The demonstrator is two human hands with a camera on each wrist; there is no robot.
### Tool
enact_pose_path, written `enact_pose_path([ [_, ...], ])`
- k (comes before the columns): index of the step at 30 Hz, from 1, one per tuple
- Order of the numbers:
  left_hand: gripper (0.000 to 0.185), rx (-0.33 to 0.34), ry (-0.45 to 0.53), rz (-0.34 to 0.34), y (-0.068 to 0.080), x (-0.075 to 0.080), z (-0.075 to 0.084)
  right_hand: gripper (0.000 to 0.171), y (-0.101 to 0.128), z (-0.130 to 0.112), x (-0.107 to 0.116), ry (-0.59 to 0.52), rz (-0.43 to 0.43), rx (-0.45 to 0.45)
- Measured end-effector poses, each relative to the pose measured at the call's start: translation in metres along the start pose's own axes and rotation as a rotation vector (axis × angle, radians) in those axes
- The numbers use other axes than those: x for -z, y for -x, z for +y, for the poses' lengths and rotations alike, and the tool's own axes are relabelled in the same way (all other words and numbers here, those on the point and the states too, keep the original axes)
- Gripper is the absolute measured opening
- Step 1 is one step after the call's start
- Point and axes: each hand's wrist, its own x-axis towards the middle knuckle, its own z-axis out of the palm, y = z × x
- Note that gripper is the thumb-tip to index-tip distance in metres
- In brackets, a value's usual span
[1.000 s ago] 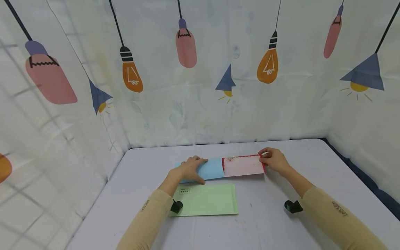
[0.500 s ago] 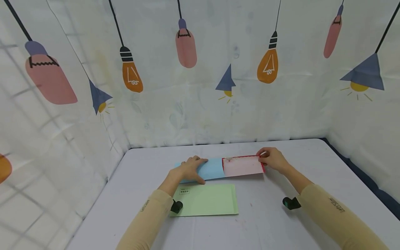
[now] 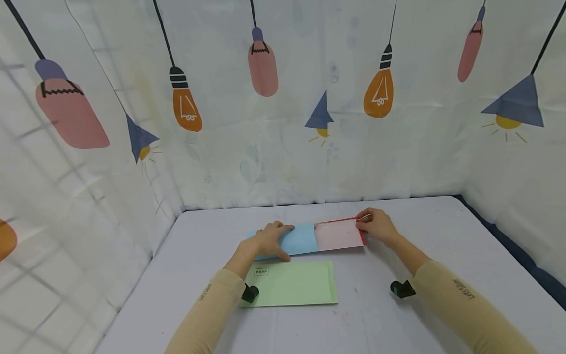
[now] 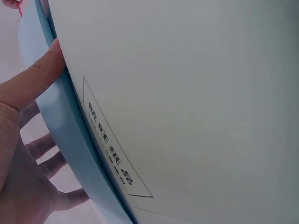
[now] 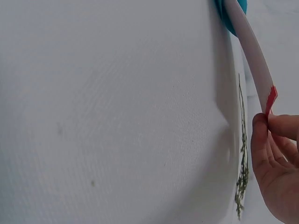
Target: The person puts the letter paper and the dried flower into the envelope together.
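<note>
Left hand [image 3: 268, 239], fingers apart, braces blue envelope [image 3: 303, 239], presumably against shifting; right hand [image 3: 378, 226] pinches pink card [image 3: 338, 235] between fingers.

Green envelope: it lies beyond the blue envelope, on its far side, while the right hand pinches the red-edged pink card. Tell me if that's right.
Not quite: the head view shows the green envelope on the near side of the blue envelope, not beyond it. The rest stands: the right hand pinches the red-edged pink card.
</note>
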Motion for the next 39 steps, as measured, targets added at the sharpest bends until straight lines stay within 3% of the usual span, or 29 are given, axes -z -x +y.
enact_pose_path([
  [17,0.096,0.004,-0.003,0.007,0.001,-0.001,0.001,0.035,0.003,-0.01,-0.016,-0.132,-0.061,-0.082],
  [28,0.096,-0.006,-0.01,0.01,0.0,-0.002,0.001,0.041,-0.001,-0.011,-0.025,-0.111,-0.093,-0.147],
  [39,0.097,-0.012,-0.007,0.013,0.001,0.0,0.001,0.032,-0.001,-0.018,-0.032,-0.151,-0.099,-0.119],
])
